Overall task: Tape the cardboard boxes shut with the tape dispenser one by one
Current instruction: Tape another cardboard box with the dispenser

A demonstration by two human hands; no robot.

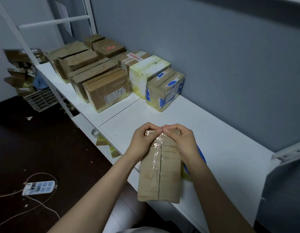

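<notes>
Brown cardboard box (160, 169) lies lengthwise over the near edge of a white table (221, 132), a strip of clear tape (156, 148) running part-way down its centre seam. Both hands clamp its far end: the left hand (142, 142) and right hand (181, 142) curl round the top corners, thumbs meeting on the tape. More boxes (105, 88) stand grouped farther along the table, well apart, and a blue object (201, 153) shows just behind the right wrist

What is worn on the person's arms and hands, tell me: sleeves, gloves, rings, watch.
Nothing worn shows. The left hand and right hand are bare: no gloves, watch or rings in view. The left forearm and right forearm show no sleeves up to the picture's lower edge.
</notes>
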